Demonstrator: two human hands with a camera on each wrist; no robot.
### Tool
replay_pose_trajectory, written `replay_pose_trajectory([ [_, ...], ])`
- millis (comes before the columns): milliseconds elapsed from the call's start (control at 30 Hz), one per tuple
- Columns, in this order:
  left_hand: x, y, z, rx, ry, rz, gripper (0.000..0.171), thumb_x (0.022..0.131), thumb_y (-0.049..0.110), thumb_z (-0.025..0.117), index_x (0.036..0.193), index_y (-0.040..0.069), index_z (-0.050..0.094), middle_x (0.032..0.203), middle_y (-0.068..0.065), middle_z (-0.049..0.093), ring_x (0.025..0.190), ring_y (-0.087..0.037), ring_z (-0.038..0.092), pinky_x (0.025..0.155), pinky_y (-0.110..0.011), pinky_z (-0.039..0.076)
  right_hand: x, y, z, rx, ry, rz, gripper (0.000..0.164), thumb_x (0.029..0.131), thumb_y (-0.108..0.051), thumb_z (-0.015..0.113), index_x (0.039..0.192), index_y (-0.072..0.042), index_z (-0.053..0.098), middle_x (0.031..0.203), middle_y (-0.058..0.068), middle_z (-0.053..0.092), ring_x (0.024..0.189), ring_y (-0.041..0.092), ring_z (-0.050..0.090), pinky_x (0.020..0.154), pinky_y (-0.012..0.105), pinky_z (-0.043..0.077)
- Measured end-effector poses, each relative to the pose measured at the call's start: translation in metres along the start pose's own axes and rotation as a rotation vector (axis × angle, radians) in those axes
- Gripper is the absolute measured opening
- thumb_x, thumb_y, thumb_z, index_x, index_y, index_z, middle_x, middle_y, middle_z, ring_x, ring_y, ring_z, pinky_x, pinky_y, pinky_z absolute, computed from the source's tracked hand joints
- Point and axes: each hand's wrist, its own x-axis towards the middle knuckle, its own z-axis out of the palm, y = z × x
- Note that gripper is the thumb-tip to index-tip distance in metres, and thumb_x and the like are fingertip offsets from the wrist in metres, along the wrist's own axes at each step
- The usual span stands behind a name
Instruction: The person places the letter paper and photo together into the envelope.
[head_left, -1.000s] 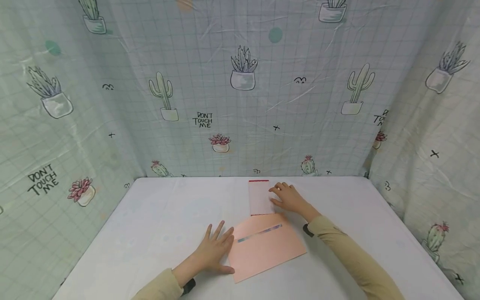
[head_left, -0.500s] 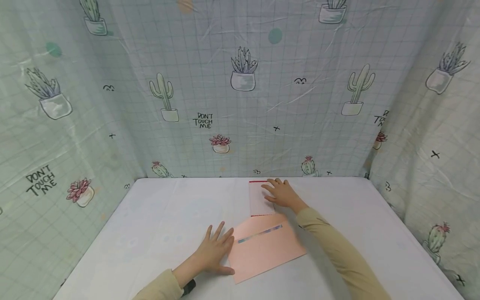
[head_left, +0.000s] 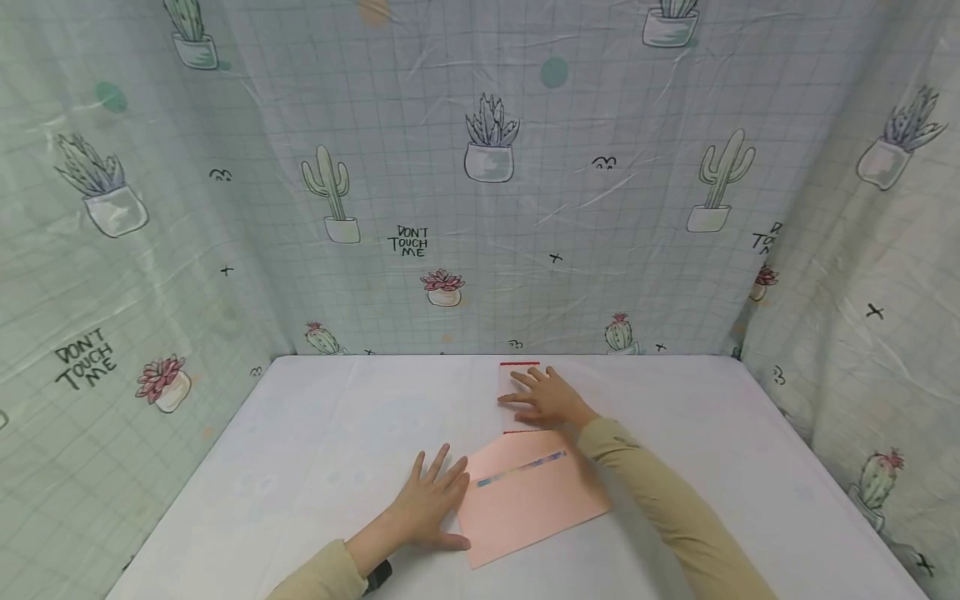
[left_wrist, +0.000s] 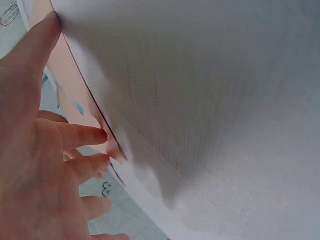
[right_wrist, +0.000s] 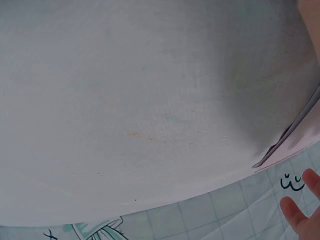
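Observation:
A salmon-pink envelope-shaped piece of paper (head_left: 532,508) with a shiny blue-purple strip lies slanted on the white table. My left hand (head_left: 427,504) has its fingers spread, thumb and fingertips touching the left edge of that paper; the left wrist view shows the thumb (left_wrist: 45,37) at its edge. Just behind it lies a flat, pale pink rectangle (head_left: 506,383) with red bands at its far and near ends. Over this rectangle is my right hand (head_left: 546,398), fingers extended and apart, covering most of it. Whether the fingertips touch it, I cannot tell.
The white table (head_left: 337,417) ends at a straight far edge close behind the pale rectangle. A cactus-patterned curtain (head_left: 555,192) hangs behind it and on both sides. Each forearm wears a beige sleeve (head_left: 660,492).
My right hand has moved left, from beside the pale rectangle's right edge to over it. The left hand and the salmon-pink paper have stayed put.

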Motion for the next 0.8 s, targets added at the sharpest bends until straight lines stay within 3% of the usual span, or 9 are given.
replay_pose_trajectory([
  [267, 0.0, 0.0, 0.001, 0.002, 0.001, -0.003, 0.09, 0.068, 0.076, 0.045, 0.131, 0.012, 0.044, 0.143, -0.009, 0.034, 0.133, -0.04, 0.021, 0.098, -0.061, 0.025, 0.001, -0.004, 0.0, -0.069, 0.022, -0.024, 0.042, 0.087, -0.055, 0.041, 0.127, -0.042, 0.043, 0.14, 0.005, 0.039, 0.118, 0.03, 0.045, 0.089, 0.051, 0.041],
  [400, -0.001, 0.001, -0.001, -0.011, -0.005, -0.003, 0.09, 0.068, 0.076, 0.046, 0.131, 0.011, 0.044, 0.143, -0.009, 0.033, 0.133, -0.04, 0.02, 0.099, -0.062, 0.025, 0.006, -0.005, -0.004, -0.138, -0.025, -0.027, 0.043, 0.086, -0.057, 0.038, 0.127, -0.045, 0.041, 0.143, 0.002, 0.035, 0.122, 0.029, 0.044, 0.09, 0.05, 0.042],
  [533, -0.001, 0.001, -0.004, -0.025, -0.009, -0.002, 0.09, 0.068, 0.075, 0.047, 0.13, 0.01, 0.044, 0.143, -0.01, 0.033, 0.134, -0.04, 0.02, 0.098, -0.063, 0.024, 0.014, -0.003, 0.003, -0.184, -0.054, -0.032, 0.047, 0.082, -0.065, 0.031, 0.126, -0.047, 0.038, 0.146, -0.001, 0.028, 0.124, 0.028, 0.043, 0.09, 0.049, 0.043],
  [567, -0.001, 0.002, -0.004, -0.027, -0.01, -0.001, 0.09, 0.068, 0.075, 0.047, 0.131, 0.01, 0.044, 0.143, -0.01, 0.033, 0.134, -0.04, 0.02, 0.098, -0.063, 0.024, 0.019, 0.001, 0.017, -0.195, -0.016, -0.041, 0.05, 0.081, -0.068, 0.024, 0.126, -0.049, 0.035, 0.148, -0.002, 0.023, 0.127, 0.028, 0.04, 0.091, 0.051, 0.042],
  [667, -0.002, 0.002, -0.005, -0.03, -0.014, -0.001, 0.09, 0.069, 0.074, 0.047, 0.131, 0.01, 0.044, 0.144, -0.011, 0.032, 0.134, -0.038, 0.02, 0.098, -0.063, 0.024, 0.025, 0.001, 0.02, -0.226, -0.04, -0.035, 0.052, 0.077, -0.072, 0.021, 0.123, -0.051, 0.033, 0.149, -0.003, 0.019, 0.128, 0.027, 0.038, 0.091, 0.05, 0.043],
  [767, -0.002, 0.002, -0.006, -0.037, -0.021, -0.002, 0.089, 0.069, 0.074, 0.048, 0.132, 0.01, 0.043, 0.144, -0.011, 0.032, 0.135, -0.036, 0.02, 0.099, -0.063, 0.023, 0.025, -0.004, 0.012, -0.276, -0.033, -0.028, 0.05, 0.074, -0.072, 0.029, 0.119, -0.05, 0.036, 0.146, -0.005, 0.026, 0.126, 0.024, 0.041, 0.089, 0.045, 0.045],
  [800, -0.002, 0.002, -0.007, -0.041, -0.022, -0.002, 0.089, 0.069, 0.073, 0.048, 0.131, 0.01, 0.043, 0.144, -0.011, 0.032, 0.135, -0.036, 0.02, 0.099, -0.063, 0.023, 0.022, -0.01, -0.004, -0.295, -0.085, -0.015, 0.05, 0.073, -0.07, 0.035, 0.117, -0.048, 0.039, 0.144, -0.006, 0.031, 0.124, 0.022, 0.044, 0.089, 0.041, 0.046],
])
